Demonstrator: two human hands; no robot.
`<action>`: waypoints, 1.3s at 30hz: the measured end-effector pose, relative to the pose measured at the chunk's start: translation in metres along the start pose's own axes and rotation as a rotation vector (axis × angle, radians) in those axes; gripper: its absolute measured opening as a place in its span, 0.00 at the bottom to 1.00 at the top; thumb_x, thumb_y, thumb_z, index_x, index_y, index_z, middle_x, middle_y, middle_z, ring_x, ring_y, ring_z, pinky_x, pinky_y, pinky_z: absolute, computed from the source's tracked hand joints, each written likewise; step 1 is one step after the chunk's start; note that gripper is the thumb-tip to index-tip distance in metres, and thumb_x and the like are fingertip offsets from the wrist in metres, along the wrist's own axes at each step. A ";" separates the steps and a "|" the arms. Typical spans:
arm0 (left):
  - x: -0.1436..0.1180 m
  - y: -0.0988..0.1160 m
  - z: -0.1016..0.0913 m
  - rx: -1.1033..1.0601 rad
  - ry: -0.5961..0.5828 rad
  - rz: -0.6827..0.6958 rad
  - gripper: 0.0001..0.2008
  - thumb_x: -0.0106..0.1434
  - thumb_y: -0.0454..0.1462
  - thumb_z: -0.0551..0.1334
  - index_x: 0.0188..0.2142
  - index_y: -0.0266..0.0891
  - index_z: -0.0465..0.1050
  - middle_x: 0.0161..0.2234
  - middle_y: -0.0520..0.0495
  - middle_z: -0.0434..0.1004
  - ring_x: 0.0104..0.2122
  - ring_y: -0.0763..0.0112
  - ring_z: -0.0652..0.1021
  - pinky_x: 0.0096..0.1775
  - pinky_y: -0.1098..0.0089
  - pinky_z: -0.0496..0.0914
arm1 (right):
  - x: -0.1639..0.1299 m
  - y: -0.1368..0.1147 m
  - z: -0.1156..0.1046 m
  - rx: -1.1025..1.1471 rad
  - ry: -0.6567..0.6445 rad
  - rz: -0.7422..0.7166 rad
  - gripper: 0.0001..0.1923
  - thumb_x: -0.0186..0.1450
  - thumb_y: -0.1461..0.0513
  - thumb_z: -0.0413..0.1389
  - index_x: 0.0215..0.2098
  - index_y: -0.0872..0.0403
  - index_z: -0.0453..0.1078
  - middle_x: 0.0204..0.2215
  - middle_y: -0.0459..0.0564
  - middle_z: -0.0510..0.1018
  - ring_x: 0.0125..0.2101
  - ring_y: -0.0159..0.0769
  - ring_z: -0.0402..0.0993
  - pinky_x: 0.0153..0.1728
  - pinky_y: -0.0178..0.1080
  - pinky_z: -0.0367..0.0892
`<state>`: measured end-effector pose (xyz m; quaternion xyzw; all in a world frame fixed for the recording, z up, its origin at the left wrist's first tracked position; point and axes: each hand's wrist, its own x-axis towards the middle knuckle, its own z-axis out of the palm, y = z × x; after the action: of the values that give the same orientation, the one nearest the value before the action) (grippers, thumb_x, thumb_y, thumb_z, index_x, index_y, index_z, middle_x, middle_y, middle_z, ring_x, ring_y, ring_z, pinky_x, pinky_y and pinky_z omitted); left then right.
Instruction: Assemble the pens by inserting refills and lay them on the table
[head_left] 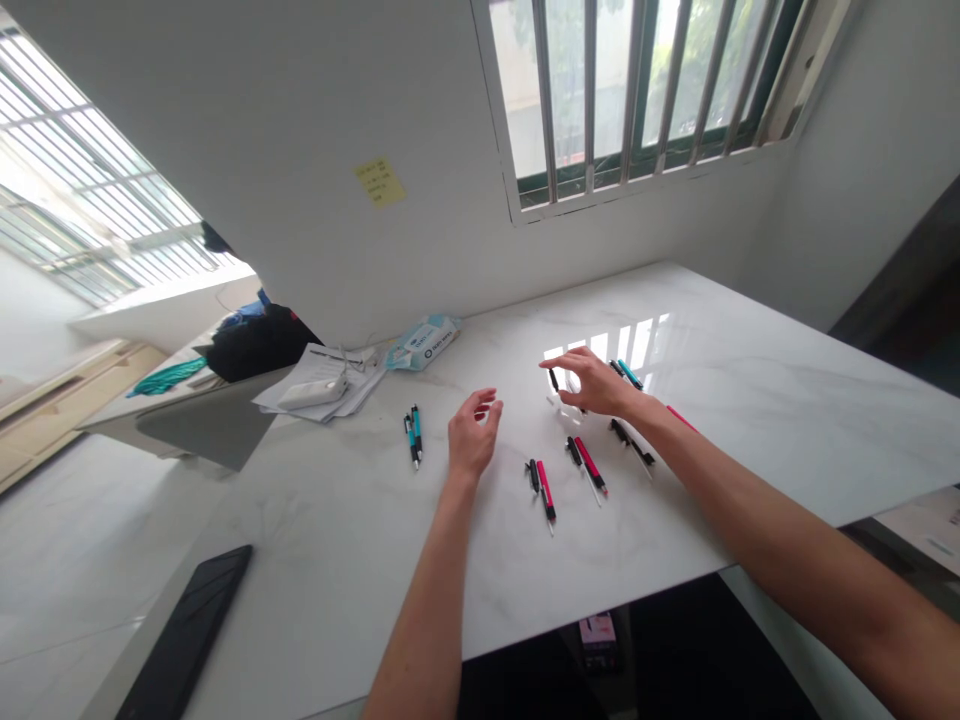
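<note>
Hands work over a white marble-look surface [750, 400] w/ pens laid in small groups. Right hand [592, 385] reaches fwd, fingers pinched on a short black pen piece [554, 379], held just above the surface. Left hand [472, 435] hovers nearby, fingers loosely curled, holding nothing; no contact w/ any pen.

Pen layout:
- Teal pair [413, 435]: two pens side by side, left of left hand, near but apart from it.
- Red/black pair [543, 487]: just right of left wrist, touching each other.
- 2nd red/black pair [587, 465]: next group to the right, lying parallel.
- Black pen [632, 444]: beside right forearm, partly hidden by it.
- Teal pen [628, 374]: just behind right hand, close to window glare.

Other items, far left of surface: wet-wipe pack [424, 342] against the wall; paper stack [330, 385] w/ a white device on top; black bag [259, 340] behind the papers. Dark phone [191, 630] lies at near-left edge, well apart from both hands. Yellow sticky note [379, 182] on the wall; barred window [637, 90] above the surface.
</note>
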<state>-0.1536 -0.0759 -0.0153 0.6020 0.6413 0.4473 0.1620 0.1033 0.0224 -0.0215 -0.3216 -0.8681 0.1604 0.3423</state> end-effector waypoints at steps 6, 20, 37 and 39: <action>-0.009 0.007 0.023 -0.443 -0.183 -0.124 0.23 0.63 0.54 0.68 0.48 0.41 0.73 0.42 0.41 0.84 0.37 0.65 0.83 0.43 0.64 0.76 | -0.003 -0.050 0.009 0.118 -0.015 -0.144 0.34 0.63 0.66 0.60 0.67 0.43 0.68 0.54 0.50 0.80 0.58 0.50 0.68 0.56 0.52 0.71; -0.014 0.005 0.024 -0.372 -0.103 -0.137 0.14 0.60 0.45 0.69 0.42 0.41 0.76 0.36 0.47 0.81 0.32 0.70 0.78 0.36 0.69 0.72 | -0.002 -0.005 0.010 -0.023 0.021 0.138 0.11 0.68 0.59 0.62 0.48 0.49 0.81 0.42 0.50 0.86 0.46 0.48 0.75 0.49 0.49 0.71; -0.016 0.009 0.023 -0.274 -0.105 -0.099 0.12 0.62 0.45 0.67 0.41 0.42 0.79 0.38 0.45 0.82 0.34 0.68 0.79 0.38 0.68 0.74 | 0.011 0.019 0.031 -0.124 -0.078 0.147 0.12 0.67 0.68 0.59 0.44 0.49 0.82 0.40 0.50 0.86 0.41 0.42 0.81 0.48 0.43 0.73; -0.017 0.009 0.023 -0.266 -0.105 -0.096 0.12 0.62 0.45 0.68 0.41 0.42 0.79 0.38 0.45 0.82 0.34 0.67 0.80 0.38 0.68 0.74 | 0.010 0.016 0.028 -0.041 -0.034 0.179 0.11 0.66 0.67 0.60 0.42 0.50 0.82 0.37 0.49 0.86 0.37 0.39 0.81 0.45 0.42 0.74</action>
<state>-0.1274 -0.0836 -0.0267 0.5665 0.5950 0.4880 0.2949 0.0855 0.0389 -0.0441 -0.4022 -0.8445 0.1782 0.3054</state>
